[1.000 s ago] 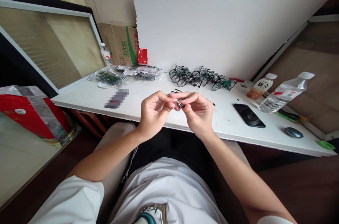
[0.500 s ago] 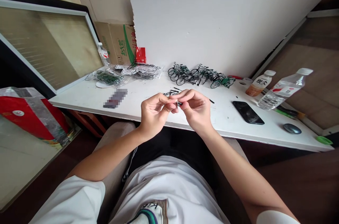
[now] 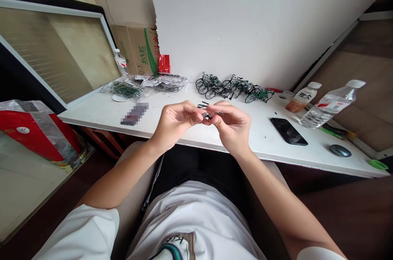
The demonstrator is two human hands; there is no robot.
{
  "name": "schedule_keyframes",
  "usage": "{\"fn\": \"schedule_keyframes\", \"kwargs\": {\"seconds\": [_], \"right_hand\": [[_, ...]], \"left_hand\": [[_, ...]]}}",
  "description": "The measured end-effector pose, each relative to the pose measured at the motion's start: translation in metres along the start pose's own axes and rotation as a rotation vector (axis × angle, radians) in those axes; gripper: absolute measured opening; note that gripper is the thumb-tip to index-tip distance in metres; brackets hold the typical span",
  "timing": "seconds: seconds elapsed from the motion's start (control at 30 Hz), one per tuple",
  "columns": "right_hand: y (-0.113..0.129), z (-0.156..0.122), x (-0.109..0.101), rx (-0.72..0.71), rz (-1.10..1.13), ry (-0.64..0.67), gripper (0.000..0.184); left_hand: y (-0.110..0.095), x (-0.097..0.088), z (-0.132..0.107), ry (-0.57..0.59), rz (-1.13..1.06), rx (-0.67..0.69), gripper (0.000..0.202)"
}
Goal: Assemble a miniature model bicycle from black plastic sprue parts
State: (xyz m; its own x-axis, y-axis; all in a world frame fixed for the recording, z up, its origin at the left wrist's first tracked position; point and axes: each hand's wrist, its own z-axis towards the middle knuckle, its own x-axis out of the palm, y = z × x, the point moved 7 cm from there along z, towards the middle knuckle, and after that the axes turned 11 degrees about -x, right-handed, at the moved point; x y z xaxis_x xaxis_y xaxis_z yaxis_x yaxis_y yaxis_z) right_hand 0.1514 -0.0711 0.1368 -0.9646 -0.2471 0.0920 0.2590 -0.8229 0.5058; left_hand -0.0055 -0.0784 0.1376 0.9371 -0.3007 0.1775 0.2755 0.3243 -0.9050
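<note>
My left hand and my right hand meet fingertip to fingertip above the front of the white table. Both pinch a small dark metal part between thumb and fingers; its shape is too small to make out. A few loose dark parts lie on the table just behind my fingers. Farther back, several small green and black model bicycles stand in a row against the white board.
Clear bags of parts lie at the back left by a cardboard box. A black phone, a tea bottle, a water bottle and a mouse sit at the right. A red bag is left.
Both hands rose slightly and turned the small part between the fingertips. The view shifted a little; nothing on the table moved.
</note>
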Motion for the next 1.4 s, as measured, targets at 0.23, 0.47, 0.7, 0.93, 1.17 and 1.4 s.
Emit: {"fn": "schedule_keyframes", "kwargs": {"seconds": [0.23, 0.47, 0.7, 0.93, 1.17, 1.4], "right_hand": [[0.004, -0.002, 0.003, -0.064, -0.064, 0.084, 0.028], [0.003, -0.001, 0.010, -0.006, 0.020, 0.182, 0.030], [0.009, -0.002, 0.016, -0.002, -0.018, 0.187, 0.032], [0.007, -0.006, 0.021, 0.088, 0.027, 0.169, 0.043], [0.001, 0.001, 0.014, 0.081, 0.085, 0.223, 0.039], [-0.001, 0.002, 0.012, 0.108, 0.078, 0.255, 0.040]], "left_hand": [[0.007, -0.001, 0.004, 0.007, -0.194, -0.157, 0.053], [0.002, 0.001, 0.001, 0.002, -0.195, -0.107, 0.051], [-0.002, 0.001, -0.006, -0.026, -0.130, -0.026, 0.051], [0.002, 0.000, -0.005, -0.041, -0.090, -0.025, 0.054], [0.007, -0.001, -0.002, -0.008, -0.066, -0.033, 0.056], [0.000, -0.002, -0.004, -0.040, 0.001, 0.001, 0.057]]}}
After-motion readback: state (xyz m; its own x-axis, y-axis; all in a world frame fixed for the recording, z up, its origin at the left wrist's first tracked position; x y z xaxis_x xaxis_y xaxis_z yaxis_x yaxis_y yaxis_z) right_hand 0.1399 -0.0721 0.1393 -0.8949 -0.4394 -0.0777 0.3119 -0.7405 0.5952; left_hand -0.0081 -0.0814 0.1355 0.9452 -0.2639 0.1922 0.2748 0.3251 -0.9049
